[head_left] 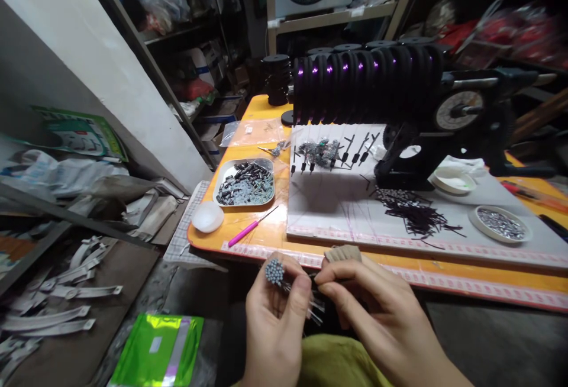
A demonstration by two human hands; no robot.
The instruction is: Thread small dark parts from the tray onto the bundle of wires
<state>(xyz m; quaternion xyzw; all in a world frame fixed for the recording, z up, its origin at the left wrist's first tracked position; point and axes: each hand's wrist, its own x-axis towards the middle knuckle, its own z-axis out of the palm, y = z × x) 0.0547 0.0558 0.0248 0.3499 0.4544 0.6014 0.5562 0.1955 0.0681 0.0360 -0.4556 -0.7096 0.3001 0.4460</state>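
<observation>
My left hand [275, 322] is closed round a bundle of small grey capacitors [274, 271], their round tops facing up and their thin wire leads sticking out below. My right hand [373, 310] is pinched at the leads of that bundle, fingertips almost touching the left thumb. Both hands hover in front of the near edge of the orange table [266, 236]. A beige finger cover sits on a right fingertip [343, 253].
On the table lie a metal tray of dark capacitors [245, 183], a white dish [207, 216], a pink-handled tool [248, 228], a white mat [337, 203] with black pins, a black machine with spools [368, 82], and a dish of metal parts [501, 223]. A green foil bag [157, 351] lies lower left.
</observation>
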